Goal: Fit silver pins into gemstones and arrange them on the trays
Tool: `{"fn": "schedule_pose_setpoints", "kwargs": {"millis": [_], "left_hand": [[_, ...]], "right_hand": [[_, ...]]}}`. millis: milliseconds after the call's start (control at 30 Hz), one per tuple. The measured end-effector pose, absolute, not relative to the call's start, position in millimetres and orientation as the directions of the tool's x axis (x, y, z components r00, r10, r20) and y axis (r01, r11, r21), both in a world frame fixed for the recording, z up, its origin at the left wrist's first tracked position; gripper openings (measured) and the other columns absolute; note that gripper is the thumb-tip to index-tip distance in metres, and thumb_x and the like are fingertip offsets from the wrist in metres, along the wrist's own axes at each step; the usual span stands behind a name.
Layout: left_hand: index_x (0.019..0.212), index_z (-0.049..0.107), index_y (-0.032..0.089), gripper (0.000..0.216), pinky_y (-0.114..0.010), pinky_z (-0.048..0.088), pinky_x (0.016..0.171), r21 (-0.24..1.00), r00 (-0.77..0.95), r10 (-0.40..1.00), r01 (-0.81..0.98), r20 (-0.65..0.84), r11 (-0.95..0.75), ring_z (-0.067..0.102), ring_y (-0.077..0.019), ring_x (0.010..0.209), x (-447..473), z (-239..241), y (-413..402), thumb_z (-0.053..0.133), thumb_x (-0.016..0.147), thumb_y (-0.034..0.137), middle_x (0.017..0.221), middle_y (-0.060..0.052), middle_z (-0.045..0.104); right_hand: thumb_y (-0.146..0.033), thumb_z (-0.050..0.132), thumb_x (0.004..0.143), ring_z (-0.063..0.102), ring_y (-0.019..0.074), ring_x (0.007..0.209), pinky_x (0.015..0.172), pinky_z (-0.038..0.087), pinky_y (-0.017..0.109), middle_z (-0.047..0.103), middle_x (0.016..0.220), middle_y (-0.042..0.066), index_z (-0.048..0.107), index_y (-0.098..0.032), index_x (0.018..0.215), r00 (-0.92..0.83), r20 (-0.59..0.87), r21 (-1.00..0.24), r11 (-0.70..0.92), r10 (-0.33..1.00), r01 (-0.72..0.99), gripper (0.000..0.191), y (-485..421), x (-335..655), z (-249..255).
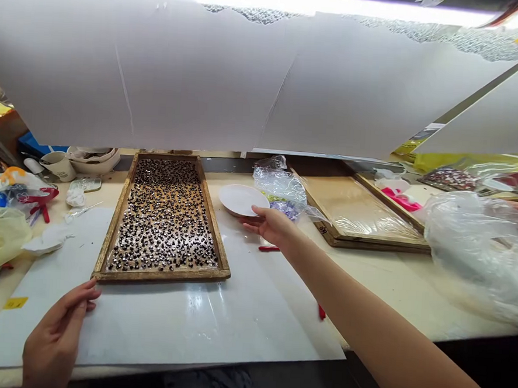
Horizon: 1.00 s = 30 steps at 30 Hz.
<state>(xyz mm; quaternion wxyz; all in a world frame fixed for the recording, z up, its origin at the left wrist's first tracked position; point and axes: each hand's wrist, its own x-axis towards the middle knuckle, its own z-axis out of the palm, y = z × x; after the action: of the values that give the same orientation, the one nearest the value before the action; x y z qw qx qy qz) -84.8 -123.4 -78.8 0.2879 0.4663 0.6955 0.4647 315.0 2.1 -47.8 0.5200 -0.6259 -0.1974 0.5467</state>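
Note:
A shallow wooden tray (pixel 161 280) lies on a white sheet, and many small shiny black pieces are scattered over its film-covered base. The pieces crowd together toward its far end. My left hand (pixel 58 328) is at the tray's near left corner, its fingers loosely bent and apart; I cannot tell whether the fingertips touch the wood. To the right of the tray, my right hand (pixel 274 225) grips the rim of a white plate (pixel 242 199), thumb on top and fingers beneath. The plate looks bare and sits slightly above the sheet.
A clear bag with purple and green bits (pixel 284 207) lies behind my right hand. Film-covered wooden frames (pixel 363 206) are stacked at right, beside crumpled clear plastic (pixel 479 254). Cups and bowls (pixel 92 160) stand back left. A white panel (pixel 204 79) overhangs the table.

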Motion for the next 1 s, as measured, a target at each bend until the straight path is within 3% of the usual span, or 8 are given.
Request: {"fn": "schedule_pose_setpoints", "kwargs": {"millis": [167, 300, 567, 833, 933, 1000], "left_hand": [[0.091, 0.065, 0.025, 0.028, -0.029, 0.047, 0.087, 0.907, -0.399, 0.916, 0.398, 0.034, 0.14, 0.061, -0.0174, 0.089, -81, -76, -124, 0.057, 0.074, 0.046, 0.113, 0.002, 0.064], [0.088, 0.067, 0.024, 0.029, -0.032, 0.048, 0.089, 0.885, -0.397, 0.917, 0.441, 0.039, 0.153, 0.061, -0.0202, 0.092, -79, -71, -123, 0.056, 0.073, 0.047, 0.11, 0.001, 0.065], [0.089, 0.067, 0.026, 0.03, -0.035, 0.045, 0.095, 0.874, -0.389, 0.921, 0.454, 0.019, 0.174, 0.06, -0.0215, 0.097, -80, -71, -123, 0.055, 0.073, 0.048, 0.108, 0.002, 0.066], [0.092, 0.067, 0.027, 0.031, -0.038, 0.043, 0.098, 0.872, -0.394, 0.919, 0.453, 0.009, 0.186, 0.06, -0.0217, 0.097, -81, -74, -124, 0.055, 0.073, 0.049, 0.107, 0.002, 0.066], [0.091, 0.067, 0.027, 0.031, -0.039, 0.043, 0.098, 0.878, -0.38, 0.925, 0.445, 0.008, 0.175, 0.06, -0.022, 0.096, -81, -75, -124, 0.055, 0.073, 0.05, 0.108, 0.002, 0.065], [0.092, 0.067, 0.026, 0.032, -0.04, 0.043, 0.098, 0.88, -0.378, 0.926, 0.443, 0.011, 0.171, 0.06, -0.0224, 0.096, -81, -74, -124, 0.055, 0.073, 0.05, 0.109, 0.001, 0.065]], "right_hand": [[0.001, 0.047, 0.071, 0.062, 0.0156, 0.068, 0.057, 0.058, 0.028, 0.059, 0.079, 0.006, 0.048, -0.015, 0.094, 0.414, -0.432, -0.889, -0.302, 0.801, -0.345, 0.028, 21, 314, -60], [0.002, 0.046, 0.069, 0.061, 0.0163, 0.074, 0.058, 0.06, 0.029, 0.056, 0.088, 0.006, 0.045, -0.018, 0.095, 0.47, -0.396, -0.907, -0.257, 0.789, -0.334, 0.033, 32, 321, -66], [-0.008, 0.055, 0.075, 0.059, 0.0173, 0.082, 0.061, 0.06, 0.029, 0.054, 0.092, 0.006, 0.047, -0.021, 0.091, 0.465, -0.342, -0.934, -0.239, 0.817, -0.267, 0.022, 42, 330, -62], [-0.014, 0.055, 0.08, 0.063, 0.0179, 0.079, 0.063, 0.057, 0.026, 0.059, 0.085, 0.01, 0.053, -0.016, 0.082, 0.386, -0.411, -0.911, -0.362, 0.826, -0.196, 0.003, -1, 326, -47], [-0.012, 0.062, 0.073, 0.06, 0.0162, 0.068, 0.052, 0.053, 0.024, 0.059, 0.081, 0.006, 0.058, -0.017, 0.082, 0.405, -0.372, -0.915, -0.403, 0.835, -0.009, 0.011, -27, 320, -40], [-0.015, 0.06, 0.074, 0.057, 0.016, 0.066, 0.051, 0.051, 0.026, 0.059, 0.077, 0.004, 0.06, -0.02, 0.082, 0.357, -0.168, -0.867, -0.31, 0.919, 0.389, 0.009, -43, 311, -37]]}}
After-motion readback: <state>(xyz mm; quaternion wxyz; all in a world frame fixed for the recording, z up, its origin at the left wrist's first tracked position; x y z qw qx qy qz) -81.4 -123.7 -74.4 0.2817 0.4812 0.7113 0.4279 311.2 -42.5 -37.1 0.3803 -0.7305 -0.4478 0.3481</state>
